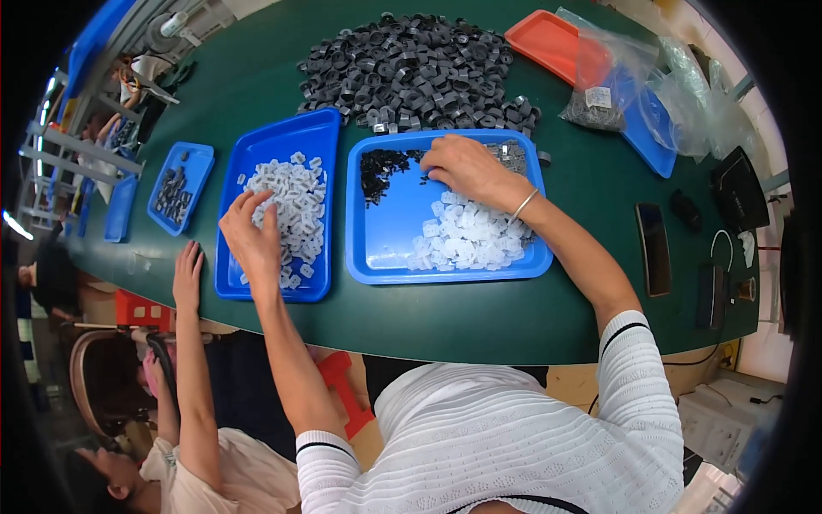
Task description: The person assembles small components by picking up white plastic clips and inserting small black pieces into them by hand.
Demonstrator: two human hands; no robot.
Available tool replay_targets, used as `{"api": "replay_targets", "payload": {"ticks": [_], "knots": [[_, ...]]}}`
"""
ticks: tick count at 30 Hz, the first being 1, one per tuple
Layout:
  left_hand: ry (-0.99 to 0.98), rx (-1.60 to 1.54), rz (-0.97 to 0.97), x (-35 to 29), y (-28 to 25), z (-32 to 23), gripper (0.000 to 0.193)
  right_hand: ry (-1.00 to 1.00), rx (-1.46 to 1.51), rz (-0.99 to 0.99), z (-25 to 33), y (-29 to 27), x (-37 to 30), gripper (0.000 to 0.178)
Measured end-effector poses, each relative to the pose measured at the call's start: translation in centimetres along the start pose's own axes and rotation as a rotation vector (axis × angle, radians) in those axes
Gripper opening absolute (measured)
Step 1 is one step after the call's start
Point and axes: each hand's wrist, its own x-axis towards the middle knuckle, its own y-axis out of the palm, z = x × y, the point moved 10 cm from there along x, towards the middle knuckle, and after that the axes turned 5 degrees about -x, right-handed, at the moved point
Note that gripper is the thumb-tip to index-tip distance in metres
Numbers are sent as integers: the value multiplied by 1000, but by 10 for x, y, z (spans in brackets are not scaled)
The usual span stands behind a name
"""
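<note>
My left hand (251, 237) is over the left side of a deep blue tray (261, 140), with its fingers bent toward the thumb at the edge of a heap of small whitish plastic parts (298, 210). Whatever it pinches is too small to make out. Over a lighter blue tray (377, 248) my right hand (469, 170) reaches in from the right, a bracelet on its wrist. Its fingertips are closed beside small black parts (384, 171), and what they hold is hidden. Translucent white plastic pieces (473, 235) lie below that hand, and small grey metal pieces (509, 154) behind it.
A big heap of dark grey ring-shaped parts (411, 73) covers the far middle of the green table (479, 321). Far right are a red tray (548, 47), plastic bags (629, 64) and a phone (653, 248). To the left, a co-worker's hand (187, 276) rests near a small blue tray (199, 163).
</note>
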Motion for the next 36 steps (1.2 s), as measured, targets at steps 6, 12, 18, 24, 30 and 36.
{"api": "replay_targets", "payload": {"ticks": [6, 12, 18, 24, 30, 36], "knots": [[43, -660, 370, -27, 47, -130, 16, 2, -51, 21, 3, 7, -3, 7], [131, -610, 554, -46, 73, -172, 13, 60, 3, -66, -10, -10, -9, 6], [-315, -1021, 611, -47, 94, -139, 7, 213, 600, 36, -34, -4, -7, 10], [-720, -1552, 538, -33, 115, -128, 15, 245, 955, 107, 0, -16, -8, 11], [-852, -1633, 459, -40, 126, -133, 22, 271, 991, 38, 1, -19, -7, 11], [-864, -1603, 520, -44, 131, -125, 19, 270, 825, 4, -5, -26, -4, 15]]}}
